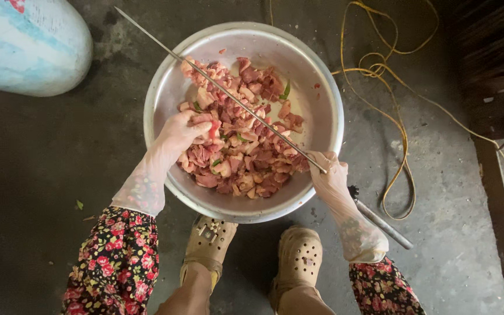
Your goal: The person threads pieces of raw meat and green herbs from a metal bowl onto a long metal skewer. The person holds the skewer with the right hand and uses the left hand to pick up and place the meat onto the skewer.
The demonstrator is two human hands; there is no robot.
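Note:
A wide metal bowl (322, 76) sits on the concrete floor, filled with chunks of raw pink meat (246, 157) and a few green bits. My left hand (182, 131), in a thin clear glove, reaches into the bowl from the left and pinches a piece of meat. Gloved too, my right hand (329, 175) rests at the bowl's right rim and grips the near end of a long thin metal skewer (217, 84). The skewer slants up and left across the bowl, above the meat, with nothing threaded on it.
A pale blue-and-white sack (27, 44) lies at the top left. A yellow cord (395, 116) loops on the floor to the right. A metal rod (380, 221) lies by my right wrist. My feet in tan clogs (298, 256) stand just below the bowl.

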